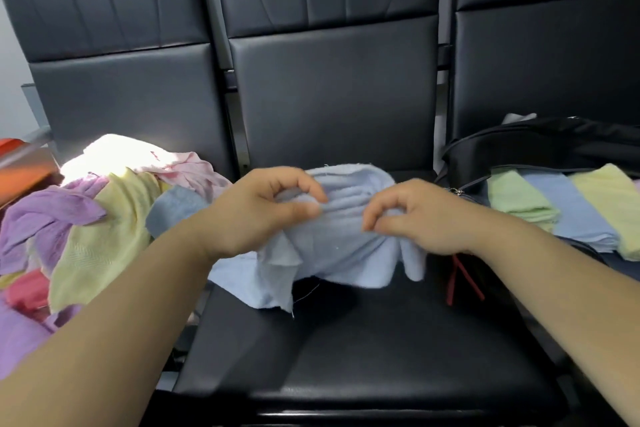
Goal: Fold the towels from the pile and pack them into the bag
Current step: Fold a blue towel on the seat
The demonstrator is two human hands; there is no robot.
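Both hands meet at frame center: the left hand and right hand each pinch the bunched light blue towel with curled fingers, above the middle black seat. At left lies the towel pile. At right, folded towels rest in the open black bag.

- Three dark padded seats stand in a row: the left seat, the middle seat and the right seat.
- Each backrest is stitched into panels (vertical seams up top).
- The middle cushion shows a dull sheen.
- Grey frame bars run between the backrests.
- A pale wall shows at the far left.
- A blurred orange-red object sits at the left edge.
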